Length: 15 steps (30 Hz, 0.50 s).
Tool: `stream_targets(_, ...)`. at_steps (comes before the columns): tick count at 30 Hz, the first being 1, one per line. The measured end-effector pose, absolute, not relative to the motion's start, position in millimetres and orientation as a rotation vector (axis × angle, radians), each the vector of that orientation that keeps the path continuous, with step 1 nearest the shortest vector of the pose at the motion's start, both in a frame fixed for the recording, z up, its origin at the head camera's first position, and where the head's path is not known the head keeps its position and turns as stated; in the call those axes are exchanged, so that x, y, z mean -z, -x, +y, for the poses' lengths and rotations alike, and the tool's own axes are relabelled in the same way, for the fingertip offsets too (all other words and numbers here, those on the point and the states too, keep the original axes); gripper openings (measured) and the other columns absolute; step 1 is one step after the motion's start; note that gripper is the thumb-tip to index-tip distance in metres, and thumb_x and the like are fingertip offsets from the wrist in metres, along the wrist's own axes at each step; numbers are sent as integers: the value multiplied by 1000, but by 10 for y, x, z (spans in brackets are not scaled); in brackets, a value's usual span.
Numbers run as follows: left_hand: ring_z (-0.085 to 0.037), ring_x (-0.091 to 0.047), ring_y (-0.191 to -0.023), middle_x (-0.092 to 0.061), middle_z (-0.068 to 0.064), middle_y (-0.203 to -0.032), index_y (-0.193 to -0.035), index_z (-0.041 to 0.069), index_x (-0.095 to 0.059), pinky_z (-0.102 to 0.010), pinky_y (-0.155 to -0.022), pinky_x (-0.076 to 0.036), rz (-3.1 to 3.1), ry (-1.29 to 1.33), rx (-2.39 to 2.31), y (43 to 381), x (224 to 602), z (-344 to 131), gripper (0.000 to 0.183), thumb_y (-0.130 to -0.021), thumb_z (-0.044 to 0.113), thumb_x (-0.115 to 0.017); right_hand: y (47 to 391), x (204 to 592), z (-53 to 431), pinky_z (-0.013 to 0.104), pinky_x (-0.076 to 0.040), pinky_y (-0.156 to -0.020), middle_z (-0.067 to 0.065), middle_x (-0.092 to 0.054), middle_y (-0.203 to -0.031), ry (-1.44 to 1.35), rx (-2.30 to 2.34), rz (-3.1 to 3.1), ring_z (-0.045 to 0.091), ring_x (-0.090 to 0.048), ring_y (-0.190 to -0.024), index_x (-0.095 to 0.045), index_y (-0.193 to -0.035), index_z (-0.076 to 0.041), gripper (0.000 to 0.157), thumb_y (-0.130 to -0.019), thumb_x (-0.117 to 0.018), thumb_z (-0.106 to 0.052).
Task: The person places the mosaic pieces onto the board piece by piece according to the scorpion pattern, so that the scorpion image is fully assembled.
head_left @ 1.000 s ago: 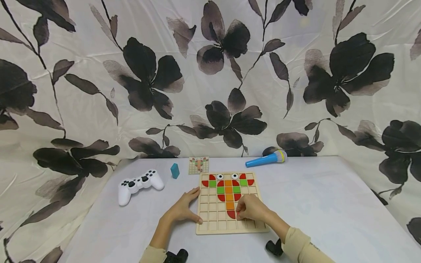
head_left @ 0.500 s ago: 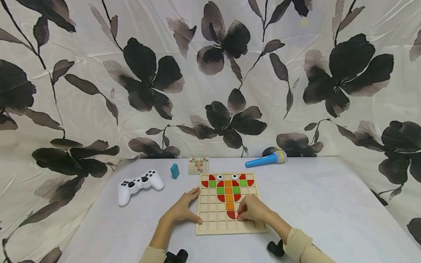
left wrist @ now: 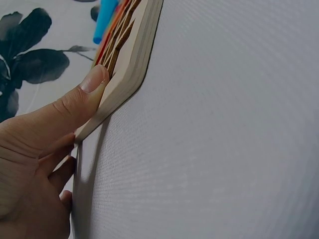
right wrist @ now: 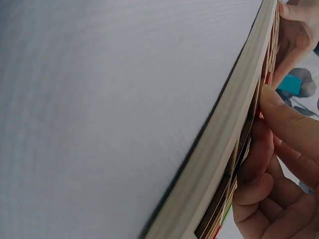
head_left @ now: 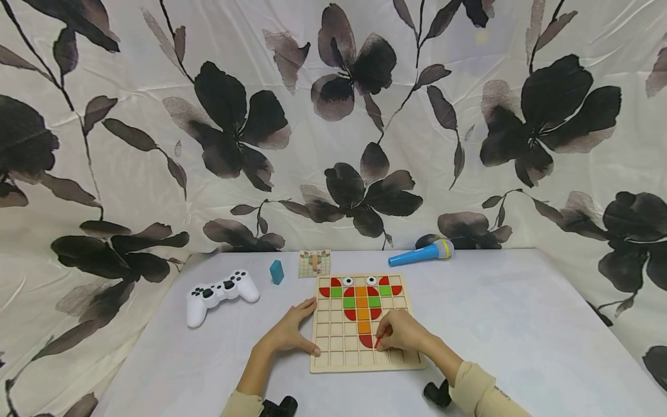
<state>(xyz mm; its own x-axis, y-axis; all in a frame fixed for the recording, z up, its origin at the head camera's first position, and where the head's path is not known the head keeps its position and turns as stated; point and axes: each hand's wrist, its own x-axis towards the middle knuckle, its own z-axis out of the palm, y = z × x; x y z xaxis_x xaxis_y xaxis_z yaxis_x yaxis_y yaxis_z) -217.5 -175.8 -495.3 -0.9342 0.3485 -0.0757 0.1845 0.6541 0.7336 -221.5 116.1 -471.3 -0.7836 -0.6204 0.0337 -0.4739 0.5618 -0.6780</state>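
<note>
In the head view, a wooden grid board (head_left: 333, 360) lies on the table. Red, green and orange pieces and two eye pieces form a pattern on it. My left hand (head_left: 290, 329) spreads along the board's left side, its thumb resting on the frame; the left wrist view shows that thumb (left wrist: 75, 104) over the edge. Low in the pattern, my right hand (head_left: 400, 331) pinches a small red piece (head_left: 377, 343) between thumb and fingertips, just right of a placed red quarter-round piece (head_left: 366, 340). The fingers hide most of the held piece.
Behind the board lies a small pattern card (head_left: 315, 263). A blue toy microphone (head_left: 420, 253) is at back right. On the left are a teal block (head_left: 277, 271) and a white game controller (head_left: 223, 296). A floral cloth (head_left: 333, 133) hangs behind the table.
My right hand has shifted very slightly right, and more of the pinched red piece shows beside the placed one. My left hand stays on the board's edge.
</note>
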Motion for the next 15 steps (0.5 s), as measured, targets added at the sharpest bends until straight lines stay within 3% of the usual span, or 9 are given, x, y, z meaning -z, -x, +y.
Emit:
stream_targets(9, -43, -17, -139, -27, -21, -151, -142, -6, -33, -60, -112, -11, 2650, -494, -1142, 2221, 4957, -1799, 108, -57, 27, -90, 2255, 4713, 1155, 18, -43, -51, -5, -57, -59, 929, 1053, 2559, 2, -47, -55, -69, -73, -2, 12, -70, -80, -4)
stream_targets(15, -44, -17, -139, -27, -21, -151, -142, -7, -33, -61, -112, -11, 2650, -516, -1144, 2259, 4962, -1822, 109, -57, 27, -90, 2306, 4687, 1192, 18, -45, -54, -6, -59, -66, 933, 1028, 2547, 2, -49, -61, -69, -78, -3, 10, -75, -76, -8)
